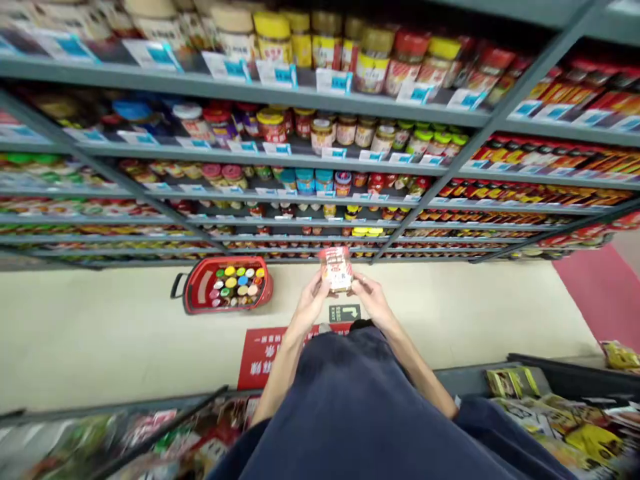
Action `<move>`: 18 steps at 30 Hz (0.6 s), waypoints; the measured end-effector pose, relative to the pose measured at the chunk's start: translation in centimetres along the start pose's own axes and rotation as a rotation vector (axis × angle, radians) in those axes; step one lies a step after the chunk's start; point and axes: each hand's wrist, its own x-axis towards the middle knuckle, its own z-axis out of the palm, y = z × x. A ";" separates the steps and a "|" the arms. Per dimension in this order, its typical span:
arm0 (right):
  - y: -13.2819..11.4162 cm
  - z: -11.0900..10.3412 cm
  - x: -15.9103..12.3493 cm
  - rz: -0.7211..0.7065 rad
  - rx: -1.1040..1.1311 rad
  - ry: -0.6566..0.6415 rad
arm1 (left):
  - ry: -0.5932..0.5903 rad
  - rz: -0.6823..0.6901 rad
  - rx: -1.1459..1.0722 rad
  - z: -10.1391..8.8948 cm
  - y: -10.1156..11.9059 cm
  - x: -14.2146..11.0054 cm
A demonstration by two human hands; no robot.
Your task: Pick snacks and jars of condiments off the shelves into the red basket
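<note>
Between my two hands, in front of my body, is a jar (337,269) with a red lid and a red-and-white label. My left hand (313,295) grips its left side, with the fingers curled and the thumb against it. On the other side my right hand (371,293) holds the jar's lower right edge. The label's print is too blurred to read. To the left on the floor stands a red shopping basket (190,287), its black handle out to the left. Several jars (237,287) with lids of many colours stand inside it.
A tall grey shelf unit (300,90) of jars with price tags runs across the far side. Bagged goods (575,427) lie on low shelving behind me, right and left. The pale floor (460,300) carries a red floor sign (257,353) and a dark exit marker (345,313).
</note>
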 end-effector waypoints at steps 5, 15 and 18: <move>0.5 0.0 0.1 0.027 0.011 -0.007 | 0.009 0.024 -0.022 0.0 0.1 -0.5; 1.0 0.6 0.1 0.062 -0.038 -0.077 | 0.130 -0.023 -0.073 -0.8 -1.6 -1.0; 1.3 0.1 0.8 0.078 -0.056 -0.073 | 0.085 0.016 -0.092 -0.9 -1.7 -0.3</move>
